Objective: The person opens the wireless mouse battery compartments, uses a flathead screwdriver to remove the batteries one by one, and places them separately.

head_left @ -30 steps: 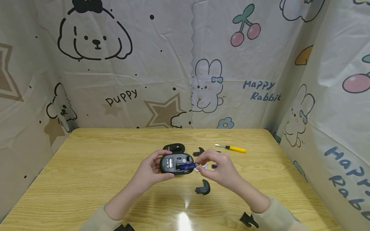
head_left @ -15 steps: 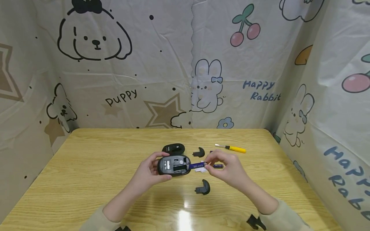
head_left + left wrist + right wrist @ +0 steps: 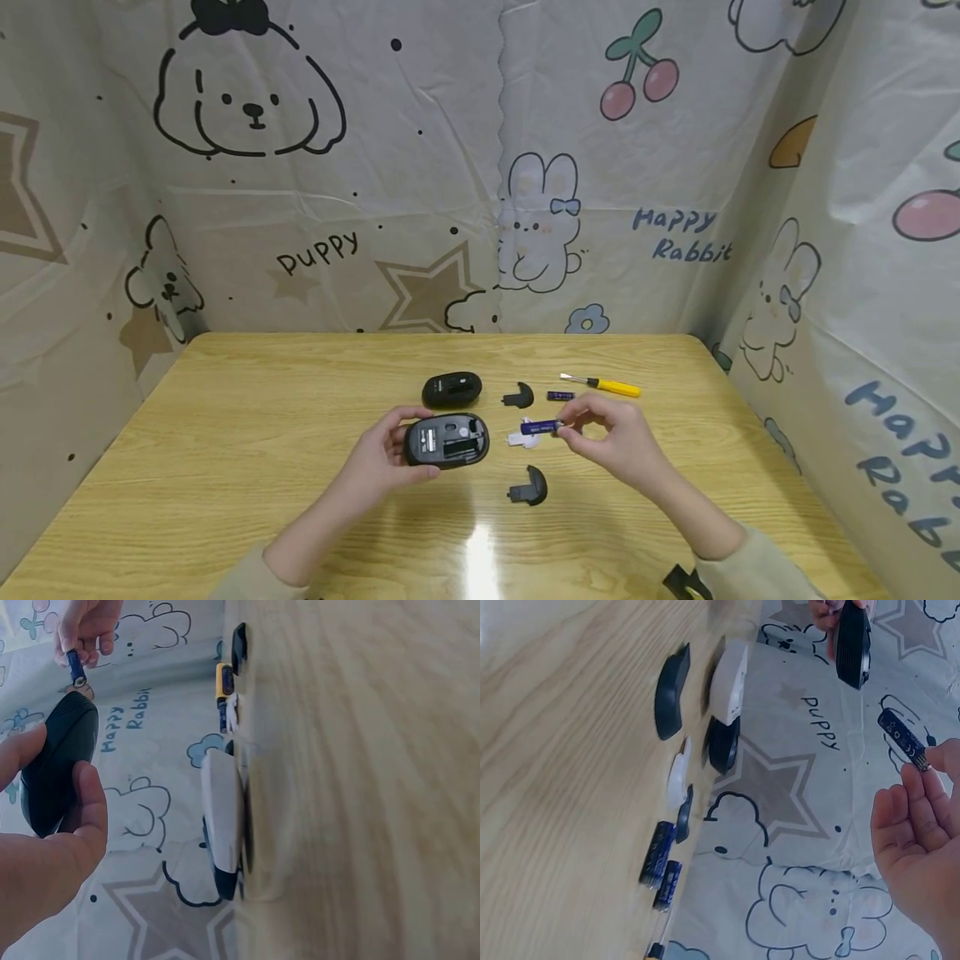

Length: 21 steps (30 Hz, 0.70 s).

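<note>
My left hand grips a black computer mouse turned underside up, with its battery bay uncovered, just above the wooden table. My right hand pinches a blue battery by one end, a short way right of the mouse and clear of it. The left wrist view shows the mouse in my palm and the battery beyond it. In the right wrist view the battery sticks out from my fingertips.
A second black mouse lies behind the held one. Two black covers, a small white piece, another blue battery and a yellow-handled screwdriver lie on the table. Printed cloth walls close in three sides.
The right hand has drawn the blue battery out of the mouse's bay and moved it right. The left hand has shifted the mouse slightly left and lower.
</note>
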### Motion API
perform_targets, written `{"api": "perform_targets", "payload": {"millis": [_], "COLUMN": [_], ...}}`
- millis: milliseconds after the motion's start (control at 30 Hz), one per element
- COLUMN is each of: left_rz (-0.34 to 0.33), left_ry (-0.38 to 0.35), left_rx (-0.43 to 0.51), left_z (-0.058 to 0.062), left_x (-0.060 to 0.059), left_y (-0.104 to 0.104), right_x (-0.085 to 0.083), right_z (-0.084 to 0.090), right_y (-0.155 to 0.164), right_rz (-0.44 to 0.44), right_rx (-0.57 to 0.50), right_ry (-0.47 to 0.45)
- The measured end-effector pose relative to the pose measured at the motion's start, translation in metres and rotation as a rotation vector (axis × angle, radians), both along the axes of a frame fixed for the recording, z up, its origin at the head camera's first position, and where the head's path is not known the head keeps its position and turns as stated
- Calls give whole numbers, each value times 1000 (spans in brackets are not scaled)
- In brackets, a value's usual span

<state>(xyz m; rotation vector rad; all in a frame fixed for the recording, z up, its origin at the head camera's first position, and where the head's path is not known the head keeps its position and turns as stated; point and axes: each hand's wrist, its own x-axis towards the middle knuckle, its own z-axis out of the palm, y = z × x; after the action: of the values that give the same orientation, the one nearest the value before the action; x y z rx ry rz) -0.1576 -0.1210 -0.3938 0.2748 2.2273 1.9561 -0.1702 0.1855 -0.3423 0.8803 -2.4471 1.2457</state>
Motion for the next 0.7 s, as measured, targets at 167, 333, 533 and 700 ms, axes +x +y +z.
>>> {"api": "perform_targets", "payload": {"millis": [167, 333, 533, 700], "left_rz": [-7, -26, -47, -55], "left_ry": [-17, -26, -38, -67], "left_rx": [-1, -14, -18, -41], "left_z": [-7, -14, -21, -27], "left_x": [0, 0, -1, -2], "left_y": [-2, -4, -3, -2], "right_x": [-10, -20, -24, -27], "right_z": [-20, -40, -51, -60], "right_y": [15, 31, 43, 51], "right_rz": [-35, -92, -86, -65], "right_rx": [35, 84, 116, 139], "right_ry": [-43, -96, -120, -133]}}
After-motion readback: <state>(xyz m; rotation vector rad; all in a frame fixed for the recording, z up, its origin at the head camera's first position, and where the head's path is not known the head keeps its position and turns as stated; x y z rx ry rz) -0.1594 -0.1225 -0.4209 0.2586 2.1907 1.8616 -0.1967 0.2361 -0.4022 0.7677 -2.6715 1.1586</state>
